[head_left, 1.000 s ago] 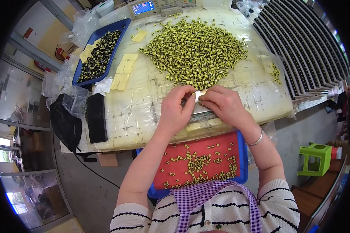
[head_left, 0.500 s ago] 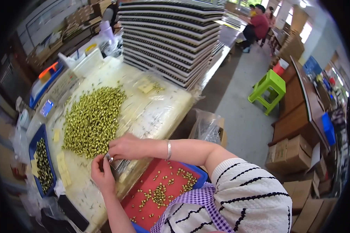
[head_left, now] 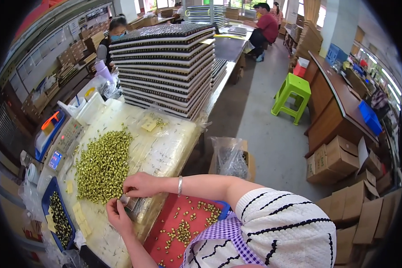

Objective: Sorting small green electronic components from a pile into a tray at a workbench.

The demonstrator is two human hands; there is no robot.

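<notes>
My left hand [head_left: 117,215] and my right hand [head_left: 140,184] meet at the near edge of the plastic-covered table [head_left: 165,149], pinching a small grey metal part [head_left: 125,199] between their fingertips. A silver bracelet sits on my right wrist. Just beyond the hands lies a big heap of small yellow-green brass pieces [head_left: 103,165]. On my lap, below the hands, a red tray [head_left: 183,219] holds scattered pieces of the same kind.
A tall stack of dark flat trays [head_left: 167,67] stands at the table's far end. A blue bin of dark parts [head_left: 59,219] and a weighing scale [head_left: 64,144] sit at left. A green stool [head_left: 291,94], cardboard boxes [head_left: 339,163] and other people lie beyond.
The view has swung far to the right, bringing the tray stack, aisle and boxes into sight. My hands stay together at the table edge on the small part.
</notes>
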